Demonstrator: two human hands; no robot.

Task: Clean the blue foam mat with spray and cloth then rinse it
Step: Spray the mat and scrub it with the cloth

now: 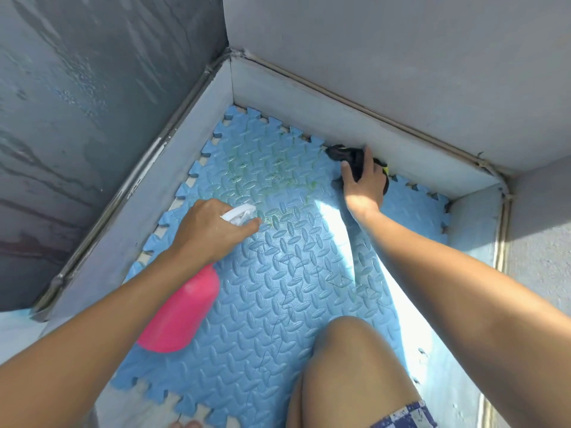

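Left hand (210, 230) is gripping the pink plastic spray bottle (182, 313), white nozzle aiming ahead at the greenish stain (265, 174) on the blue foam mat (278, 304); right hand (364, 180), nearer the far wall, is clutching a dark cloth (343, 156).

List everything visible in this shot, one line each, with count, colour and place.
Foam mat: one, blue with greenish stains at the far end, on the floor in the corner.
Spray bottle: one, pink with a white nozzle, held over the mat's left side.
Cloth: one, black, at the mat's far edge against the low wall.
Low wall: pale blue-grey, bordering the mat.
Left hand: gripping the bottle's trigger.
Right hand: on the cloth.
Knee: one, lower right.
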